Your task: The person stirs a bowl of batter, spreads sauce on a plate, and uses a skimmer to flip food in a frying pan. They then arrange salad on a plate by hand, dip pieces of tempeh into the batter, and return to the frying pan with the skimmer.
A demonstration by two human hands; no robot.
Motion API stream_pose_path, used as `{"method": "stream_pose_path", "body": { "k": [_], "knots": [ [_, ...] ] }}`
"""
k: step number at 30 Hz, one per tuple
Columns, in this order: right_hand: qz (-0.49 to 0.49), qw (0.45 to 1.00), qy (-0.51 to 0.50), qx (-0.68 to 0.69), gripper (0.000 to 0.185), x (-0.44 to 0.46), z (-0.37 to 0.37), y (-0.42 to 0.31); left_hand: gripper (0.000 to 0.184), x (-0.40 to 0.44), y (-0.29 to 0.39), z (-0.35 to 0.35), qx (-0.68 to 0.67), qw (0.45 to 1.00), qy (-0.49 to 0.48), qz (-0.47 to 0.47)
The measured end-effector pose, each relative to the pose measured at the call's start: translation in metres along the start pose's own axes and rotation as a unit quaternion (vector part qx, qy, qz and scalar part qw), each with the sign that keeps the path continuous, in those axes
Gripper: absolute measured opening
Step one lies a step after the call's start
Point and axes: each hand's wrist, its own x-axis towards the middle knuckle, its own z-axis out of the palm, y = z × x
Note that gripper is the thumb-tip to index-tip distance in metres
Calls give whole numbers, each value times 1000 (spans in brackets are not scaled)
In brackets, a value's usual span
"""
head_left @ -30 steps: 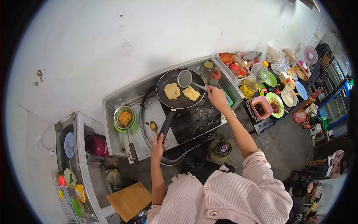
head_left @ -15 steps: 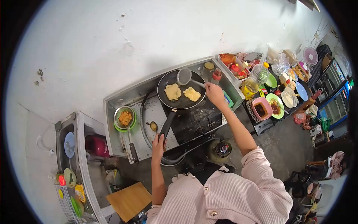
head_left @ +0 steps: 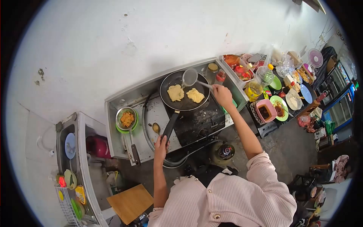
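My left hand (head_left: 161, 146) is closed round the black handle of a frying pan (head_left: 170, 81), which sits on the dark stove (head_left: 200, 125). Two flat, pale yellow fritters lie apart in the pan, a left fritter (head_left: 175, 93) and a right fritter (head_left: 195, 95). In my right hand (head_left: 222, 95) is the handle of a grey, round-headed ladle (head_left: 190, 77). Its head hangs over the far side of the pan, above the gap between the fritters; whether it touches the pan I cannot tell.
Left of the stove, a strainer (head_left: 127, 118) with orange-brown food rests on a green bowl, near a spoon (head_left: 156, 128). Jars stand behind the pan's right side. The right table carries an oil bottle (head_left: 253, 90), a pink bowl (head_left: 266, 110) and plates. A gas cylinder (head_left: 223, 152) stands below.
My right hand and the ladle have shifted slightly to the right. The pan, the fritters and my left hand look almost unchanged.
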Motion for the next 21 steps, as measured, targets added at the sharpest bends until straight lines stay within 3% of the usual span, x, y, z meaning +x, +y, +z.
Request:
{"method": "stream_pose_path", "body": {
  "k": [3,6,10,14,18,21],
  "knots": [
    [-4,998,-4,-70,23,-6,-7,-1,33,-1,4,0,9,1000,0,-6],
    [0,1000,-8,28,24,-9,-8,4,33,1,0,-1,-4,1000,-5,-18],
    [6,999,6,-38,24,-13,-5,4,33,0,-1,0,-1,1000,3,-2],
    [16,999,10,32,24,-12,-4,6,32,-1,4,2,-4,1000,2,-9],
    [12,999,-36,1,24,-13,-6,1,33,0,1,0,9,1000,2,-10],
    [17,999,-12,29,24,-14,-7,1,33,1,0,0,7,1000,0,-3]
  ]
}}
